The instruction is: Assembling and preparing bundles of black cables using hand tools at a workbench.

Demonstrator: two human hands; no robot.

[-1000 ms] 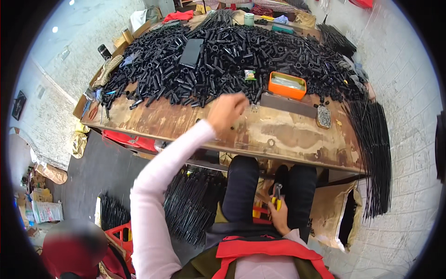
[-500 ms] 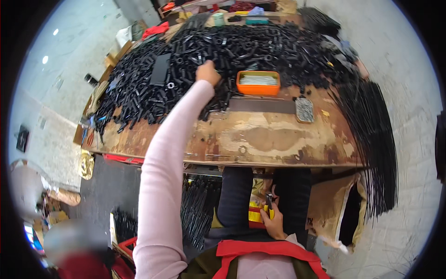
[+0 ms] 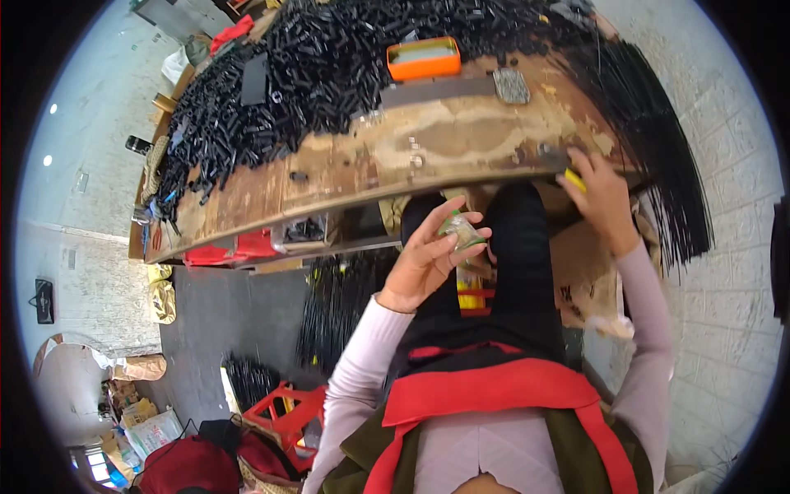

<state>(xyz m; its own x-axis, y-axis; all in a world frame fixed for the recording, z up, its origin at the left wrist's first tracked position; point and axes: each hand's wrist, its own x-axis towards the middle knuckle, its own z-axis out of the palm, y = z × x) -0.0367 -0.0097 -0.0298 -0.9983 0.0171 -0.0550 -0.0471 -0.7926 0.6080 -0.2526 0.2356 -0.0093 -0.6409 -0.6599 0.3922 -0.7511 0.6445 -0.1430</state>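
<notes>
My left hand (image 3: 424,262) is raised over my lap, its fingers curled around a small clear packet with green edges (image 3: 463,234). What the packet contains is too small to make out. At the table's front edge on the right, my right hand (image 3: 605,196) grips yellow-handled pliers (image 3: 574,179). Their dark head lies over the table edge, partly hidden by my fingers. Small metal bits (image 3: 543,150) are on the wood just beyond it. A large heap of black tubular parts (image 3: 329,74) covers the far side of the table.
An orange box of thin pale rods (image 3: 424,59) stands by the heap, near a small tray of metal pieces (image 3: 511,86). Long black rods (image 3: 658,132) hang off the table's right end. Black rod bundles (image 3: 341,305) stand below left, near a red plastic stool (image 3: 288,416).
My left hand has left the black heap, come back over my lap and now holds the packet. My right hand has risen from my lap to the table edge with the pliers. The view has shifted.
</notes>
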